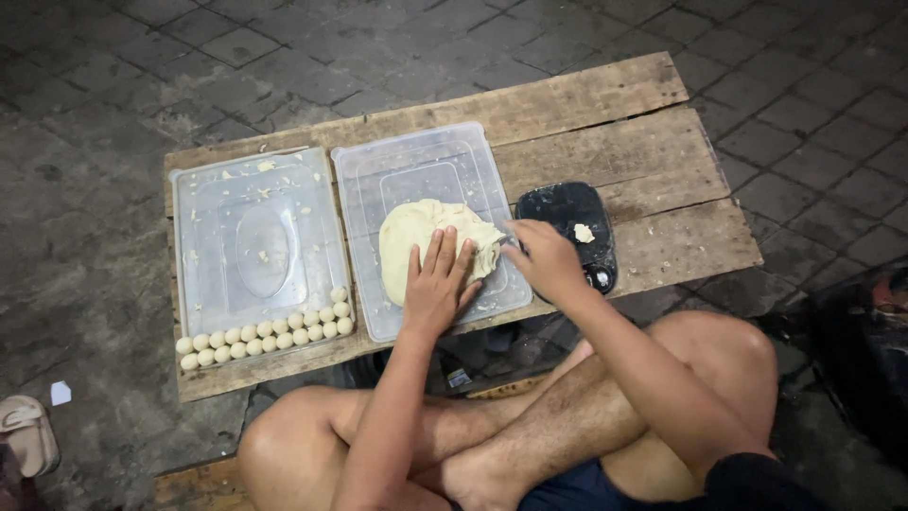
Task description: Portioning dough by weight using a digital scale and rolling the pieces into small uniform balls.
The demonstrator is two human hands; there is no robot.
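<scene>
Left hand (pixel 437 284) spread flat on dough mass (pixel 416 241) in clear tray (pixel 416 151), table centre. Right hand (pixel 547 257) seemingly pinching dough edge. Risk: tray slides toward near edge if pulled hard.

Mostly raw wood and cloudy plastic on our setup here

We've got a rough, weathered plank table (pixel 605 151) with matt grain, two translucent plastic lids (pixel 255 237) that look smooth and a bit smeared, a soft matt dough slab (pixel 416 241) with a floury finish, small smooth dough balls (pixel 270 336), and a glossy black plastic kitchen scale (pixel 567 213). Underneath we see dull, gritty stone pavers (pixel 113 114).
</scene>
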